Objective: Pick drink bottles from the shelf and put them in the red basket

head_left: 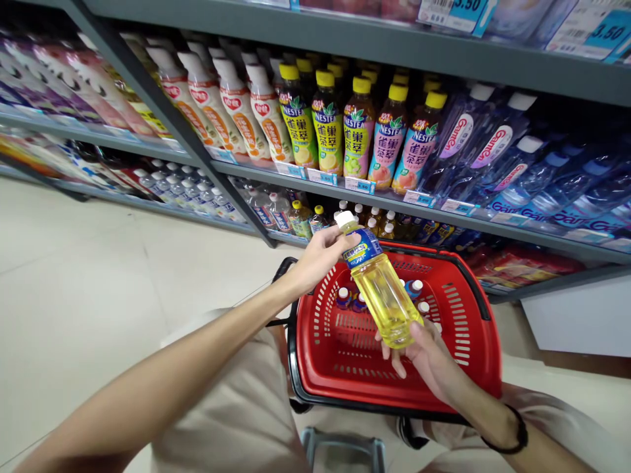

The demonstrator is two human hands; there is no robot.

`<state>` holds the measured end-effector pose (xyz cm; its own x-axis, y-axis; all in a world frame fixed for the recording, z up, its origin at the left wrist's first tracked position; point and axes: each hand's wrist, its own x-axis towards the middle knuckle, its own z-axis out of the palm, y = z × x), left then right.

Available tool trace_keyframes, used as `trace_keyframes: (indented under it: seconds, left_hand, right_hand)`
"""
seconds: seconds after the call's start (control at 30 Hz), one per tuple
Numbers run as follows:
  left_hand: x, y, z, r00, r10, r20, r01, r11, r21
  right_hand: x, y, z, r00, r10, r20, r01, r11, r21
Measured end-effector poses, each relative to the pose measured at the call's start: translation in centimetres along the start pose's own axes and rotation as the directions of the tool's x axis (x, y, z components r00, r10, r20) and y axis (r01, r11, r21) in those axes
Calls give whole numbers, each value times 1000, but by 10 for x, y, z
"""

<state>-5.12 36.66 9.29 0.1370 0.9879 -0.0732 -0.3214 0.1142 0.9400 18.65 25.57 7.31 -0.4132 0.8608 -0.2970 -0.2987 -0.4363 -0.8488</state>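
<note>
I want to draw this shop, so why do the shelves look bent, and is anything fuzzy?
Head view: the wide lens bows the shelves and stretches the corners; the bottles at the far left smear; the yellow bottle, left hand and right hand are sharp; lighting is even and bright.

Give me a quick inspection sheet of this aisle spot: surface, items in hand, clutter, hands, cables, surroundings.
Surface: pale tiled floor; red basket rests by the person's knees.
Job's things: yellow drink bottle, white cap, blue label, held tilted over the basket.
Clutter: several small capped bottles stand in the basket.
Hands: left hand grips the bottle's neck; right hand supports its base, black band on the wrist.
Cables: nothing seen.
Surroundings: grey shelves with tea bottles, water bottles, price tags.
</note>
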Motion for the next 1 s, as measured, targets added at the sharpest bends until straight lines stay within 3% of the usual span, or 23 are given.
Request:
trace_keyframes:
  seconds: [0.3, 0.53, 1.0]
  left_hand:
    - [-3, 2, 1, 1000, 13, -4, -13, 1000, -8]
    - [-8, 4, 1, 999, 32, 41, -30, 998, -61]
    - [-7, -3, -5, 975, 137, 177, -113, 984, -139]
  right_hand:
    - [0, 3, -1, 991, -14, -131, -4, 991, -137]
    - [3, 4, 2, 990, -30, -141, 4, 983, -181]
    - [5, -1, 14, 985, 54, -162, -91, 969, -230]
